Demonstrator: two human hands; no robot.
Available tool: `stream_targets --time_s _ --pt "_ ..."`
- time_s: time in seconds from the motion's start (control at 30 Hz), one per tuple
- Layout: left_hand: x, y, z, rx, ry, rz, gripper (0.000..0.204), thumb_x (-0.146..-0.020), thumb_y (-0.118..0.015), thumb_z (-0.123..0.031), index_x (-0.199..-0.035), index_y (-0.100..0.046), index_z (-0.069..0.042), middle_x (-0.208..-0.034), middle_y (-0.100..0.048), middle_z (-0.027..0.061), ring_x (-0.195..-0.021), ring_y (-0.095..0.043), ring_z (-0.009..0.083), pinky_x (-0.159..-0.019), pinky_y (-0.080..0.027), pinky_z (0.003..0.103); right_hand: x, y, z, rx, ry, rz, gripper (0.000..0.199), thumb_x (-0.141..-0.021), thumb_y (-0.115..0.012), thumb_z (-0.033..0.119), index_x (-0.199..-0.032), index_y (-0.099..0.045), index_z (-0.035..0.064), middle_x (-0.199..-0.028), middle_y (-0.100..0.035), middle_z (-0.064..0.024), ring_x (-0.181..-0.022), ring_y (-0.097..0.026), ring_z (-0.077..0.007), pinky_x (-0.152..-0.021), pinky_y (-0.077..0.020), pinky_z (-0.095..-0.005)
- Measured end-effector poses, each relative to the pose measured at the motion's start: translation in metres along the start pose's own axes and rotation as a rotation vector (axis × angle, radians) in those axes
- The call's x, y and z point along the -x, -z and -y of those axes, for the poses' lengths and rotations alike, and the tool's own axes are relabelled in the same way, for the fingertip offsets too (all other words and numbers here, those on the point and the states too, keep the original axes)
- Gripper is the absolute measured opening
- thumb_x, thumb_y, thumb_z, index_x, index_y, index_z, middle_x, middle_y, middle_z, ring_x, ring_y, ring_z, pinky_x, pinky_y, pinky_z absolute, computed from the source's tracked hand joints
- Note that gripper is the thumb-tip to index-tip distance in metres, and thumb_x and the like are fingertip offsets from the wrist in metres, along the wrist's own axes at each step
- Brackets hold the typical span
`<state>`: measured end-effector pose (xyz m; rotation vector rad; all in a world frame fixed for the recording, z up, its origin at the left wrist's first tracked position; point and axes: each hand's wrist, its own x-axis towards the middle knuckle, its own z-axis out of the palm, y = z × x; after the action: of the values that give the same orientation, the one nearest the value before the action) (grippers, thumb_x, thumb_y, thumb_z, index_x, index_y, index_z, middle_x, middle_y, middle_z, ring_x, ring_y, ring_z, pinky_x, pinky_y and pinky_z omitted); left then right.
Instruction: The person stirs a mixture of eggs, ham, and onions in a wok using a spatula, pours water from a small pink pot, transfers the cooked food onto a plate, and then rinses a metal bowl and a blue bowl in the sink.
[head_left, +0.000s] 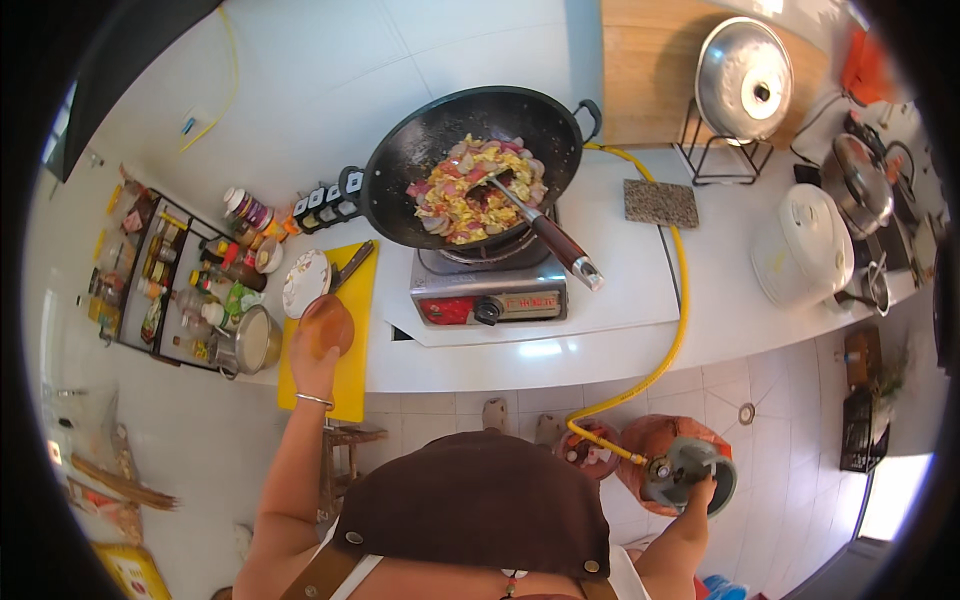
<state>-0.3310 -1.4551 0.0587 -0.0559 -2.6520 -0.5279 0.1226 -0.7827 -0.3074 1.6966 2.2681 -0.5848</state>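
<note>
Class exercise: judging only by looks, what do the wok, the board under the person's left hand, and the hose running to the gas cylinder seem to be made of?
Wok: probably dark metal, matte black with dull glints, perhaps iron or steel.
Board: likely plastic, a flat, even, bright yellow with no grain.
Hose: looks like flexible rubber or plastic, yellow and smooth, bending in a loose curve down to the gas cylinder.

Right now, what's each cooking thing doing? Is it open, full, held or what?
Wok: on the stove, full of mixed food.
Spatula: resting in the wok, unheld.
Brown bowl: held by the left hand.
Gas regulator: gripped by the right hand.
Silver lid: upright on its rack.
</note>
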Motion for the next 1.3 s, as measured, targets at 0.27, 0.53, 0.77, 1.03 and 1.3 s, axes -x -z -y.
stream_targets --time_s 0.27,0.53,0.77,1.03,1.3 --pt "0.022 0.014 -0.025 -0.003 0.096 0.097 0.046 -0.065 -0.071 -0.006 -0.108 -0.055 0.001 -0.110 -0.054 0.0206 -0.105 -0.050 0.0360 -0.091 -0.041 0.040 0.016 0.039 0.033 -0.003 0.022 0.131 0.036 -0.087 -0.047 0.020 -0.117 -0.053 0.0008 -0.112 -0.054 -0.0249 -0.103 -0.056 -0.0409 -0.087 -0.0476 -0.0455" --pt "0.040 0.010 -0.004 0.046 0.094 0.069 0.043 -0.068 -0.070 -0.009 -0.107 -0.056 0.003 -0.109 -0.057 0.0215 -0.108 -0.051 0.0363 -0.094 -0.040 0.040 0.022 0.042 0.026 0.204 0.054 0.051 0.039 -0.082 -0.057 0.023 -0.110 -0.049 -0.0030 -0.106 -0.056 -0.0294 -0.094 -0.060 -0.0426 -0.080 -0.0515 -0.0459" --pt "0.047 0.021 0.017 -0.176 0.128 0.044 0.047 -0.067 -0.069 -0.016 -0.107 -0.056 0.005 -0.111 -0.055 0.0274 -0.107 -0.049 0.0426 -0.094 -0.040 0.046 0.027 0.031 0.032 0.013 -0.115 -0.062 0.039 -0.082 -0.057 0.021 -0.108 -0.051 -0.0069 -0.099 -0.061 -0.0299 -0.090 -0.062 -0.0415 -0.077 -0.0504 -0.0464" --pt "0.052 0.010 0.070 -0.250 0.463 0.203 0.063 -0.065 -0.073 -0.029 -0.112 -0.053 0.009 -0.109 -0.057 0.0290 -0.105 -0.053 0.0417 -0.092 -0.043 0.042 0.040 0.049 0.025 -0.095 -0.066 -0.058 0.036 -0.083 -0.055 0.019 -0.107 -0.054 -0.0079 -0.097 -0.062 -0.0287 -0.083 -0.063 -0.0403 -0.072 -0.0503 -0.0461" --pt "0.064 -0.033 0.098 -0.033 0.530 0.142 0.040 -0.063 -0.072 -0.023 -0.089 -0.058 0.005 -0.083 -0.061 0.0228 -0.080 -0.061 0.0369 -0.071 -0.049 0.041 0.112 0.094 0.170 -0.326 0.152 -0.506 0.034 -0.083 -0.051 0.017 -0.106 -0.060 -0.0057 -0.099 -0.065 -0.0220 -0.090 -0.063 -0.0363 -0.076 -0.0485 -0.0415"
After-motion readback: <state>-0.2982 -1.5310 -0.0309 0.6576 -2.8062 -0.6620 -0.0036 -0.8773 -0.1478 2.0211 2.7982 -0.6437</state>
